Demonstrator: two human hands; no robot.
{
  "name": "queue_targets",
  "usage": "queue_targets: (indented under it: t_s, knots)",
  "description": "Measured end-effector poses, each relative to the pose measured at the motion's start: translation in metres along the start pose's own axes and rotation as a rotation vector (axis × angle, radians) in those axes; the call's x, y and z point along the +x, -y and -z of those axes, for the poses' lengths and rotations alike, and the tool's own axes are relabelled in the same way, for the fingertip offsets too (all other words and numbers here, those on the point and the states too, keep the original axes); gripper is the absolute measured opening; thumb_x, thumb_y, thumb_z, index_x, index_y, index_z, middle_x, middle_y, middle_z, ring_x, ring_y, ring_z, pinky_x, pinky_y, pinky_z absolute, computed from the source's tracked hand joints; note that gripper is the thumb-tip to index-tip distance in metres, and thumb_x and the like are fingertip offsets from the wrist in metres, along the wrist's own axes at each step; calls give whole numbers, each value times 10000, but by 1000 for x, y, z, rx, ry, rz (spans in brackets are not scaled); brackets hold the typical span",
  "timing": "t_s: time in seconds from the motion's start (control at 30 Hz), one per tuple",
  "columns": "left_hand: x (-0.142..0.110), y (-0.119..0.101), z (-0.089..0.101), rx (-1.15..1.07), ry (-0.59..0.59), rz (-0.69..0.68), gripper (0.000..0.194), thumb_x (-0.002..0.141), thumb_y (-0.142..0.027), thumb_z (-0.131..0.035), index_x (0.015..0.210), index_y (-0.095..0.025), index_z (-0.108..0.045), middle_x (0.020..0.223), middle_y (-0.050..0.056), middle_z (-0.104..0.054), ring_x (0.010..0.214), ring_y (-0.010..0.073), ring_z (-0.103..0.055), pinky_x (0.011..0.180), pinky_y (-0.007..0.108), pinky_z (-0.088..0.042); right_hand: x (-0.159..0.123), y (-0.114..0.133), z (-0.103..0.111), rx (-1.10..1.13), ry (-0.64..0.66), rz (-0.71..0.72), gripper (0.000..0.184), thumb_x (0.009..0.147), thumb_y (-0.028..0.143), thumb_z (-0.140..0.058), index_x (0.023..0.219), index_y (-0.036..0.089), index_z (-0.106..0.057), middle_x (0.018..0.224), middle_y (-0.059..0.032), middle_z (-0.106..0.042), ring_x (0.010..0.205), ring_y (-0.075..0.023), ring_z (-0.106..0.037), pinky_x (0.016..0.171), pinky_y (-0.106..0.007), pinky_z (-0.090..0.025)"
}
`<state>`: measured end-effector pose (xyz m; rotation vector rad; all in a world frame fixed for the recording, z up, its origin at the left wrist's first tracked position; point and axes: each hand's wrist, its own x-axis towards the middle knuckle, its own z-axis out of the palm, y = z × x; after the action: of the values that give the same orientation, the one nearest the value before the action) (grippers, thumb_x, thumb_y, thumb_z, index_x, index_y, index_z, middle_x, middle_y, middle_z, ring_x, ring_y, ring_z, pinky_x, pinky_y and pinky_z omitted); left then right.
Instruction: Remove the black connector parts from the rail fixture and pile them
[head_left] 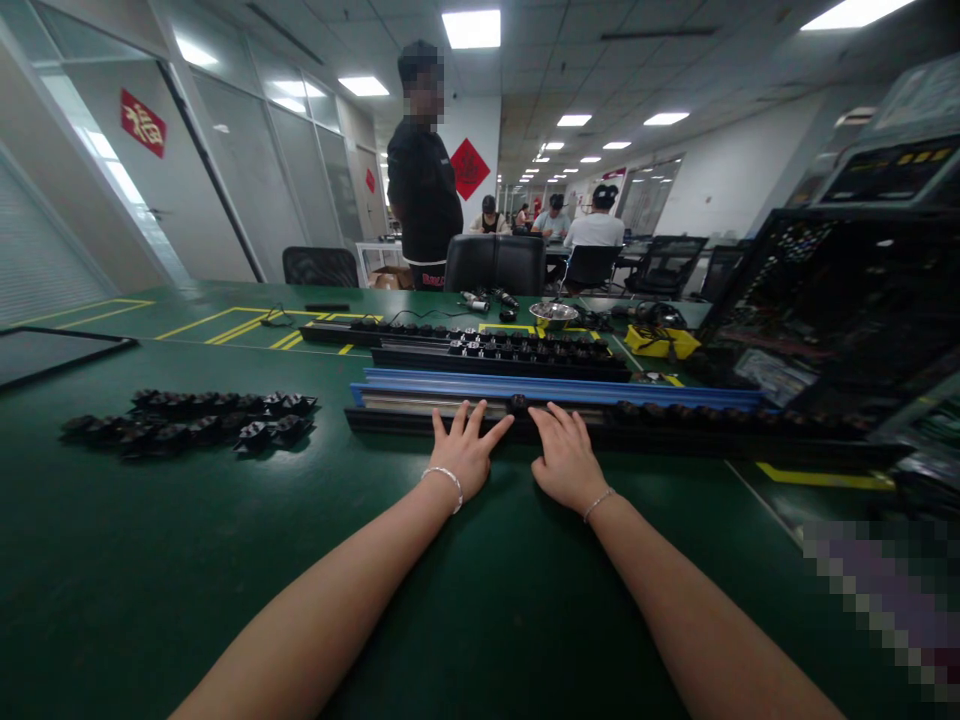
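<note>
A long black rail (397, 422) lies across the green table, with a silvery strip along its channel. My left hand (466, 455) rests on its front edge with the fingers spread. Just right of it, my right hand (566, 460) lies on the same rail, fingers stretched out and thumb side toward the left hand. Between the two hands a small round black part (517, 403) sits on the rail; neither hand is wrapped around it. Further right, a row of similar black parts (697, 415) stands in the rail. A blue rail (562, 382) runs directly behind.
Loose black parts (187, 430) lie in rows at left. Behind are more black rails (495, 350), a metal bowl (553, 313) and a yellow bin (660, 343). A large black case (840, 300) stands at right. A person (424, 190) stands beyond the table.
</note>
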<state>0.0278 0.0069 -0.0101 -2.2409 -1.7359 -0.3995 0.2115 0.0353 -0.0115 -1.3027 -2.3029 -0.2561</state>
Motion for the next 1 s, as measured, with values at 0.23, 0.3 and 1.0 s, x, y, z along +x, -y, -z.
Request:
queue_targets:
  t_s: [0.23, 0.3, 1.0]
  knots:
    - [19, -27, -6, 35, -29, 66, 538, 895, -263, -362, 1396, -438, -272, 1450, 124, -368, 1301, 396, -335, 956, 746, -183, 0, -1, 0, 1, 14, 18, 695, 673, 103, -414, 1366, 138, -373, 1358, -72, -497, 1319, -229, -305, 1107, -480, -164]
    - [24, -35, -5, 42, -23, 108, 531, 898, -255, -346, 1393, -435, -282, 1415, 140, -414, 1267, 397, -382, 944, 753, -185, -1, -3, -2, -31, -14, -6, 680, 681, 106, -416, 1360, 130, -384, 1374, -80, -479, 1319, -233, -305, 1104, -478, -172]
    - [25, -34, -2, 45, 62, 154, 500, 907, -254, -259, 1393, -346, -330, 1477, 139, -315, 1307, 358, -321, 990, 709, -164, -4, -20, -3, -164, -44, -126, 594, 722, 146, -437, 1316, 143, -467, 1382, -68, -472, 1297, -244, -333, 1093, -463, -177]
